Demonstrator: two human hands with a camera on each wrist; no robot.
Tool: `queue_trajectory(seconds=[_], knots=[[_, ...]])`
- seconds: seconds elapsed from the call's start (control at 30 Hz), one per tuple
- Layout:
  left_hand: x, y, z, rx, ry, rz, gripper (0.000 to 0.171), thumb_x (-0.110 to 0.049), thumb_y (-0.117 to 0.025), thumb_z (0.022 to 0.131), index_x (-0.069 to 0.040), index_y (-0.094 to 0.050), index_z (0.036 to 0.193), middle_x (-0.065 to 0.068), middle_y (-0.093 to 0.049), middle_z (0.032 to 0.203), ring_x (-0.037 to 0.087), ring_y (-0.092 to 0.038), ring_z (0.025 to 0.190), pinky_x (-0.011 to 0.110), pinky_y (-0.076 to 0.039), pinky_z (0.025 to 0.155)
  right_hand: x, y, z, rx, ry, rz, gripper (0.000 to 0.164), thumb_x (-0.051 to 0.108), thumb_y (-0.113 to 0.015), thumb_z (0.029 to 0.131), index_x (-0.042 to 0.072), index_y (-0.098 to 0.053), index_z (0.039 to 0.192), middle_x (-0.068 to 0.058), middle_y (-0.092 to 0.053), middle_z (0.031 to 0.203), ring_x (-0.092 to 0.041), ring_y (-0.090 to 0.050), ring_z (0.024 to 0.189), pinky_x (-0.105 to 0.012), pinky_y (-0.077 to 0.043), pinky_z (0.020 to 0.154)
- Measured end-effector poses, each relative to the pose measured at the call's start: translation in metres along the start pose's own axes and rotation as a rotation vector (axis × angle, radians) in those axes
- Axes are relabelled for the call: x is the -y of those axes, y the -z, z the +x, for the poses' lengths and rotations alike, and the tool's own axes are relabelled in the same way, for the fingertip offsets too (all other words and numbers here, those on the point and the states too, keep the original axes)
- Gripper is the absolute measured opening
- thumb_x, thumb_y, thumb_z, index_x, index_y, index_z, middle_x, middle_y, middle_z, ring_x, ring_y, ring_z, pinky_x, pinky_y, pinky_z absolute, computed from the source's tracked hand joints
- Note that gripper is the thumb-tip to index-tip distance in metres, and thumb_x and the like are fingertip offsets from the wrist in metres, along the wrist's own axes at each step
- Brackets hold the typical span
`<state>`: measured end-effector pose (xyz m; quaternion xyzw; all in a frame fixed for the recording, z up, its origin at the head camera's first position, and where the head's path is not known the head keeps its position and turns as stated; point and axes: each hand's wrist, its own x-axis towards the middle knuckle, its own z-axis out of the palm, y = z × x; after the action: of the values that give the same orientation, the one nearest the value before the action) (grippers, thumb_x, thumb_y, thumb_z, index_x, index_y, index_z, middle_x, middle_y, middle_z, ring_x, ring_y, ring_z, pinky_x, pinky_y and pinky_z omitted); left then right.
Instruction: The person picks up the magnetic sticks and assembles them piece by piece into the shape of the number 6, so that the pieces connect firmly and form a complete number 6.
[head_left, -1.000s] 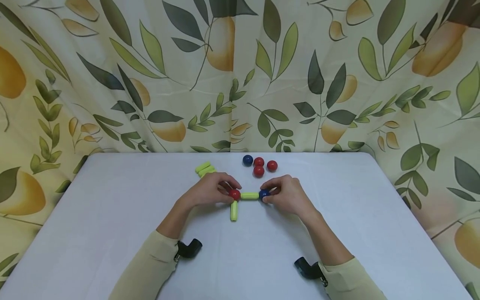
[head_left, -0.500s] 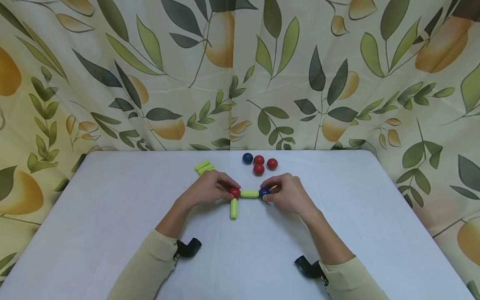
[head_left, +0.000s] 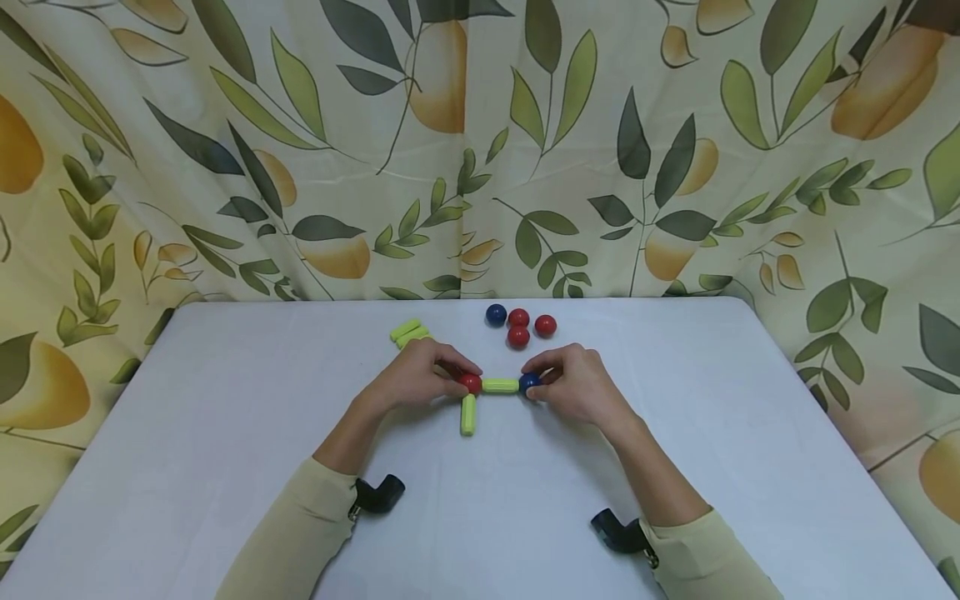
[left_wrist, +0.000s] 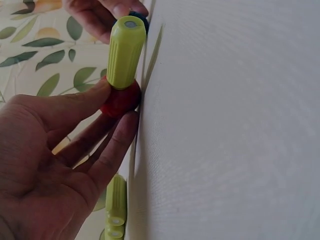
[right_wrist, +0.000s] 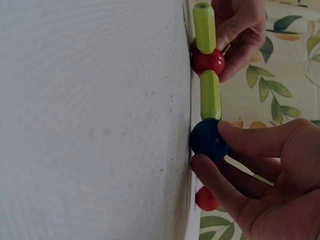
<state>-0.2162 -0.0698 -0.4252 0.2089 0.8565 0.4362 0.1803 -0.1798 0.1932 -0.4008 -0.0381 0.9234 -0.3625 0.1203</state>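
My left hand (head_left: 422, 375) pinches a red ball (head_left: 471, 384) between thumb and fingers at the middle of the table. In my right hand (head_left: 576, 385) a blue ball (head_left: 529, 382) is pinched the same way. A yellow-green rod (head_left: 500, 386) spans the two balls. Another yellow-green rod (head_left: 468, 416) runs from the red ball toward the near side; its end shows a small grey metal dot (left_wrist: 130, 24) in the left wrist view. Seen from the right wrist, rods and balls form one joined piece, with the blue ball (right_wrist: 209, 140) close against the tabletop.
Beyond my left hand lie several yellow-green rods (head_left: 409, 331), partly hidden by it. Toward the back edge of the white table (head_left: 300, 333) sit a loose blue ball (head_left: 496, 314) and several red balls (head_left: 518, 337). A leaf-patterned curtain (head_left: 495, 167) hangs behind.
The head view has tilted very slightly. Both hands keep their hold on the red and blue balls, and the joined rods stay in place.
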Motion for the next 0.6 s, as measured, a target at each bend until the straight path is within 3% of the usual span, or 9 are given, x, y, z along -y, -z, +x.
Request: queue_trajectory(seconds=[0.6], knots=[[-0.002, 0.0002, -0.0007, -0.015, -0.001, 0.031, 0.028, -0.009, -0.082, 0.089, -0.02, -0.082, 0.114, -0.004, -0.078, 0.108, 0.014, -0.068, 0.103, 0.034, -0.056, 0.094, -0.0003, -0.0002, 0.0012, -0.006, -0.004, -0.019, 0.029, 0.012, -0.082, 0.089, 0.012, -0.079, 0.117, -0.006, -0.077, 0.106, -0.024, -0.067, 0.098, -0.035, -0.057, 0.085]])
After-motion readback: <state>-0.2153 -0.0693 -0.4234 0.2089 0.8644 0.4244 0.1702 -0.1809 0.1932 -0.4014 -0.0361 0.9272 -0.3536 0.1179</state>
